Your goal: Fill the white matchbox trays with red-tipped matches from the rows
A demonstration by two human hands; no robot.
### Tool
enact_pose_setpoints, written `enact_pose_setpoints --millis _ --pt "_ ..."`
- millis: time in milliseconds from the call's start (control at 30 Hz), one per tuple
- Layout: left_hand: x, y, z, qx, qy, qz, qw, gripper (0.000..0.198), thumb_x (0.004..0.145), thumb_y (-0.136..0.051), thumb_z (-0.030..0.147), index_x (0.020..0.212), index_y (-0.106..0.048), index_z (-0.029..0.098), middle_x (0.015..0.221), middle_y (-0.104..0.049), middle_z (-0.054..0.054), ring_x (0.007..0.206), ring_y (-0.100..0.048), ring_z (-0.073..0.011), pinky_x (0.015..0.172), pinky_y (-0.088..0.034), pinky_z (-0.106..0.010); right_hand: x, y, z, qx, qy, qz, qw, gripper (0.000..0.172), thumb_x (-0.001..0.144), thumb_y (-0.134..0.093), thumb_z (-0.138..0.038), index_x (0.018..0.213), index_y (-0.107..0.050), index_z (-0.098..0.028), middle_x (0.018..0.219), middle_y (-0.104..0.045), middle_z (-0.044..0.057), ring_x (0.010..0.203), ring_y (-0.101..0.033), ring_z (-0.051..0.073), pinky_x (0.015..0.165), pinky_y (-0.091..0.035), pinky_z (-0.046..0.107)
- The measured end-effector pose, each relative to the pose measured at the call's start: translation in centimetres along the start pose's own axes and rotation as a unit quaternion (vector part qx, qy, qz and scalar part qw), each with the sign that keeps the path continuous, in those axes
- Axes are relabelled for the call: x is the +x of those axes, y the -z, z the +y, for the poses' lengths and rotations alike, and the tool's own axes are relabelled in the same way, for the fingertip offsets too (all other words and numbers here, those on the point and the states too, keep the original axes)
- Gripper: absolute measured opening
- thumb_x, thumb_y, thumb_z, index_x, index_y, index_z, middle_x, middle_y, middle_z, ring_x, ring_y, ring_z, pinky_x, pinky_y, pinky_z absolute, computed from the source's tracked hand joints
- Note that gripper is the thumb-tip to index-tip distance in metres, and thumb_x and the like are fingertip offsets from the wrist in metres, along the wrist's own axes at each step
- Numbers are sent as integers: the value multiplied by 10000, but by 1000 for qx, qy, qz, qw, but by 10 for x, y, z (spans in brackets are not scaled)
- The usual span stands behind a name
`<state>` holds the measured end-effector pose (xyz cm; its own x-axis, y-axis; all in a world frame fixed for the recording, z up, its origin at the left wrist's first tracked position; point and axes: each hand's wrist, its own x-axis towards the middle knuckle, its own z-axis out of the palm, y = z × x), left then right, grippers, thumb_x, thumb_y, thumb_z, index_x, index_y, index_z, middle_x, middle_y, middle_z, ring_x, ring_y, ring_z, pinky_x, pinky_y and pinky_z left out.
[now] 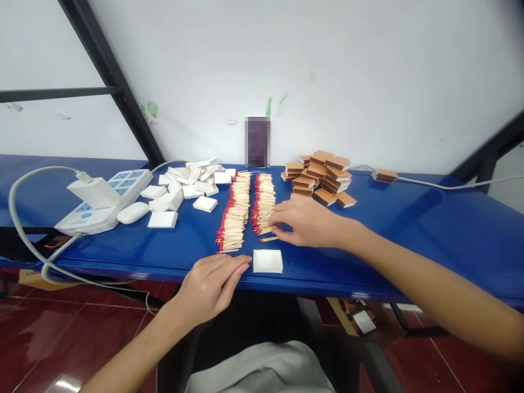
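Observation:
My right hand [305, 221] is at the near end of the right-hand row of red-headed matches [264, 202], thumb and forefinger closed on matches there; how many is hidden. A single match [268, 239] lies by its thumb, a little apart from the row. My left hand [215, 284] rests at the table's front edge, fingertips pressed together beside a white matchbox tray [267, 261]. Whether anything is between those fingertips is hidden. The tray lies open side up, its inside white. A second row of matches [234, 213] runs to the left, heads facing left.
White matchbox trays [190, 183] are heaped at the left, brown matchboxes [323, 174] at the right. One more brown box [385, 175] sits by a cable. A power strip [110, 199] and a white mouse-shaped object [133, 213] are far left. A pixelated dark object [257, 142] leans against the wall.

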<state>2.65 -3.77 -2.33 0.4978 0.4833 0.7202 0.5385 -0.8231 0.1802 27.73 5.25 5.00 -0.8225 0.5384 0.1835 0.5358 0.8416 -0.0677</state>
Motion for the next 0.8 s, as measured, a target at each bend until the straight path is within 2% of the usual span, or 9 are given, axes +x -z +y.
enact_pose_setpoints --millis 67,133,267,400,567,800 --pt "0 -2 0 21 10 -2 1000 190 998 -504 96 1121 -640 147 983 -782 -76 827 -746 -172 780 -579 -271 -2 -6 0 -44 13 11 999 200 961 -527 -205 855 -691 -162 853 -721 70 732 -561 172 767 -283 340" --pt "2 -3 2 40 30 -28 998 188 1014 -493 137 1136 -636 138 999 -778 -85 865 -754 -196 787 -591 -295 -3 -10 0 -51 20 11 998 234 987 -502 -213 854 -686 -158 830 -718 64 701 -532 160 790 -262 353" --pt "10 -4 6 100 53 -102 988 325 1048 -454 300 1261 -614 114 1006 -763 -115 839 -759 -258 700 -610 -374 -4 -15 1 -11 29 -8 999 243 1010 -488 -205 860 -675 -160 808 -704 41 662 -504 147 759 -266 337" --pt "14 -5 8 139 54 -142 979 421 1059 -411 413 1298 -600 122 967 -761 -108 782 -759 -273 626 -599 -384 -4 -17 -2 2 18 -15 1000 245 1019 -489 -198 857 -668 -156 833 -689 54 715 -544 166 738 -290 319" --pt "13 -7 8 145 41 -131 980 371 1055 -415 425 1182 -628 149 966 -764 -93 780 -755 -252 620 -579 -346 -4 -18 -4 -16 -11 -21 1000 258 1024 -491 -198 871 -693 -146 901 -691 69 765 -556 176 742 -306 317" --pt "11 -8 7 160 13 -108 981 374 1063 -398 424 1170 -626 147 920 -758 -79 743 -738 -234 603 -551 -329 -5 -20 -4 -24 -14 -4 1000 229 1019 -517 -218 925 -712 -143 880 -657 61 730 -514 160 716 -290 314"
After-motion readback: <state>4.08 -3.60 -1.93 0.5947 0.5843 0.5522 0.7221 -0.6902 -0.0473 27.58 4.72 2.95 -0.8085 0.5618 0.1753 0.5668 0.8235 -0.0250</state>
